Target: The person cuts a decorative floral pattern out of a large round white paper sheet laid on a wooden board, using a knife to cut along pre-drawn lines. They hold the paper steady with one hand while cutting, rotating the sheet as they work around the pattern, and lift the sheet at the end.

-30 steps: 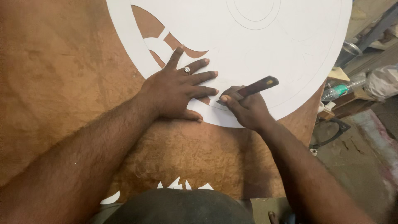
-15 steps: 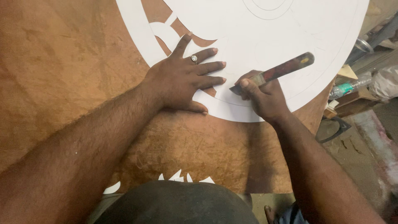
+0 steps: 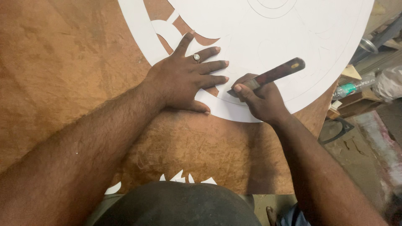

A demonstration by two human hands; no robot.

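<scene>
A large round white sheet (image 3: 268,37) with faint pencil lines and cut-out shapes lies on a brown board (image 3: 63,71). My left hand (image 3: 184,79), a ring on one finger, presses flat on the sheet's near edge with fingers spread. Just to its right, my right hand (image 3: 261,98) grips a knife with a dark red-brown wooden handle (image 3: 278,72). The blade tip meets the sheet close to my left fingertips and is mostly hidden by my fingers.
Small white cut-off scraps (image 3: 184,178) lie at the board's near edge. Off the right edge, lower down, are a plastic bottle (image 3: 349,88), wooden pieces (image 3: 351,102) and a dark frame (image 3: 335,129) on the floor.
The knife handle has tilted and swung as my right hand worked along the sheet's edge. My left hand stays pressed on the sheet. The view has shifted slightly.
</scene>
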